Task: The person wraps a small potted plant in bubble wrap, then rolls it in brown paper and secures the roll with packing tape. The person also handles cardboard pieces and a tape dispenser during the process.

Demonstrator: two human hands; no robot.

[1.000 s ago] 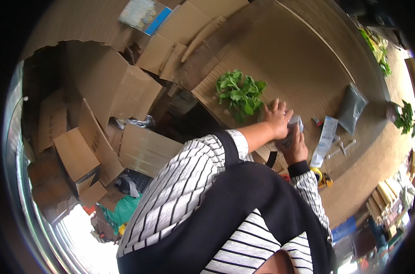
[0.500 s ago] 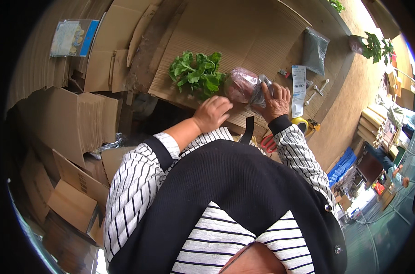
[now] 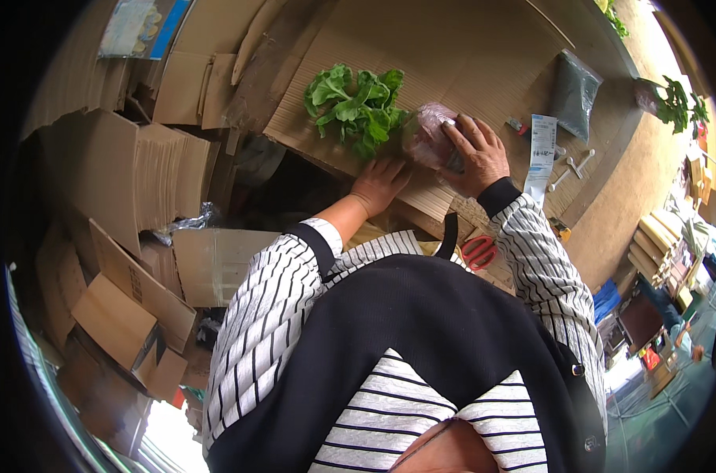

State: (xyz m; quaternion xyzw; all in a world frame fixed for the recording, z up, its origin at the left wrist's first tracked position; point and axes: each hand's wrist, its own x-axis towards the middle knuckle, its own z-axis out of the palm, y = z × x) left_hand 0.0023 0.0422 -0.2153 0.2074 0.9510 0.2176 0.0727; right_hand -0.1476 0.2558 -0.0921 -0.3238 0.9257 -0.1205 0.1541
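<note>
A leafy green plant (image 3: 358, 106) lies on its side on the cardboard. Its reddish root ball (image 3: 431, 130) is wrapped in clear plastic. My right hand (image 3: 480, 154) curls over the right end of that bundle, gripping it. Beside the lower leaves, my left hand (image 3: 380, 185) rests on the cardboard's near edge, holding nothing, with its fingers stretched out and slightly apart. The leaves come close to its fingertips.
Right of the bundle lie a white printed slip (image 3: 541, 154), a grey-filled plastic bag (image 3: 576, 94) and small white T-shaped pieces (image 3: 583, 164). Red-handled scissors (image 3: 479, 252) lie near my apron. Another wrapped plant (image 3: 673, 102) is farther right. Stacked cardboard (image 3: 165, 177) stands at left.
My right hand has shifted from the plastic's gathered end onto the root ball. The left hand has flattened out below the leaves. The whole view has shifted slightly.
</note>
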